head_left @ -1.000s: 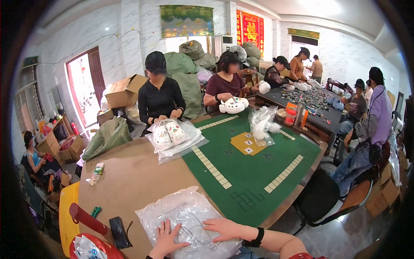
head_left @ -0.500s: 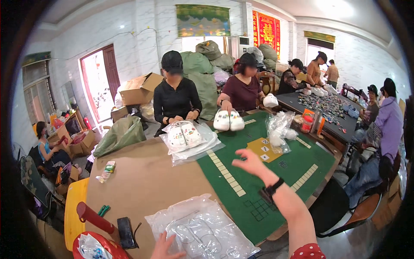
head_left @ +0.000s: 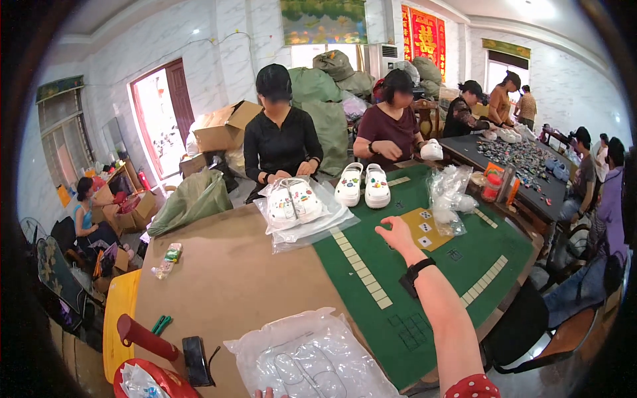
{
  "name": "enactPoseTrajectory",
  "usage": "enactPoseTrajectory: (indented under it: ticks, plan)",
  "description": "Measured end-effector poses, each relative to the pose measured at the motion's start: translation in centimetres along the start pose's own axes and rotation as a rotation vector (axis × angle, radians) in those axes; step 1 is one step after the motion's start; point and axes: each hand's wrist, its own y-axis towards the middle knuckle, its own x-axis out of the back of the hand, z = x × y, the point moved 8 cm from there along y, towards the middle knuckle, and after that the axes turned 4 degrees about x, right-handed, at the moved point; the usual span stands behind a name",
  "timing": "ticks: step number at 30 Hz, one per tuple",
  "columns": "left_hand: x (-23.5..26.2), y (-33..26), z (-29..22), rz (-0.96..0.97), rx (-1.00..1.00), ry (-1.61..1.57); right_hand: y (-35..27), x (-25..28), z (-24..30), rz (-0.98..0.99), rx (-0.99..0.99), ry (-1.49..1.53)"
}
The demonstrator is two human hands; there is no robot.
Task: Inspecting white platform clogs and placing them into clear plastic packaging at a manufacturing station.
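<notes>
My right hand (head_left: 396, 235) reaches out over the green mat (head_left: 358, 229), holding nothing, thumb and fingers apart. Just beyond it a pair of white clogs (head_left: 377, 189) with colourful charms stands on the table, apart from my fingers. At the lower edge only the fingertips of my left hand (head_left: 265, 394) show, stretched out at the near edge of a clear plastic bag (head_left: 312, 361). A flat outline shape shows through that bag. Across the table, a co-worker in black handles another pair of charm-covered white clogs (head_left: 292, 202) on clear plastic bags.
A co-worker in maroon (head_left: 391, 126) sits beyond the clogs. To the right lie a clear bag of white stuffing (head_left: 448, 202) and a red-lidded jar (head_left: 491, 188). Near left are a phone (head_left: 196, 361), a dark red cylinder (head_left: 147, 337) and green snips (head_left: 161, 324).
The co-worker in maroon has set the white clogs down and drawn the hand back. My left hand has slid down the bag, mostly out of view. My right hand stays outstretched.
</notes>
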Motion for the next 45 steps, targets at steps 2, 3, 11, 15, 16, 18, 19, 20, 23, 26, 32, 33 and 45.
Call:
enactPoseTrajectory:
  ticks: [2, 3, 11, 15, 16, 18, 19, 20, 23, 26, 32, 33, 45]
  plan:
    - [-0.1, 0.0, 0.0, -0.003, 0.009, -0.031, 1.6, 0.3, -0.7, -0.042, -0.013, -0.046]
    - [-0.2, -0.1, 0.1, 0.006, 0.019, -0.032, 2.4, 0.0, -0.9, -0.035, -0.015, -0.043]
    - [-0.2, 0.6, 0.2, 0.050, 0.046, -0.020, 8.3, -3.4, -3.4, -0.089, 0.039, -0.152]
    - [-0.6, 0.2, 0.5, 0.093, 0.101, -0.030, 9.7, -6.8, -4.2, 0.004, 0.046, -0.237]
    - [-0.8, 0.0, 0.7, 0.106, 0.109, -0.021, 10.0, -7.7, -4.5, 0.042, 0.040, -0.228]
    - [-1.4, -0.1, 1.2, 0.129, 0.112, -0.012, 9.7, -9.0, -5.0, -0.053, 0.040, -0.289]
    - [-1.6, 0.0, 1.4, 0.139, 0.097, -0.014, 9.5, -8.9, -5.4, -0.151, 0.040, -0.355]
    - [-1.9, 0.2, 1.7, 0.150, 0.081, -0.017, 10.1, -9.7, -6.8, -0.035, -0.009, -0.288]
    - [-1.8, -0.2, 1.6, 0.151, 0.124, -0.030, 10.7, -11.1, -6.6, 0.133, -0.172, -0.080]
    - [-1.7, -0.6, 1.4, 0.136, 0.113, -0.014, 10.5, -10.1, -4.5, -0.064, -0.038, -0.198]
    - [-1.3, 0.2, 1.1, 0.103, 0.099, -0.038, 8.8, -5.2, -2.6, -0.460, 0.187, -0.226]
    - [-1.3, 0.2, 1.0, 0.101, 0.098, -0.040, 8.6, -4.4, -2.1, -0.461, 0.190, -0.227]
    - [-0.6, 0.2, 0.7, 0.098, 0.099, -0.028, 8.4, 2.8, 1.6, -0.427, 0.367, -0.095]
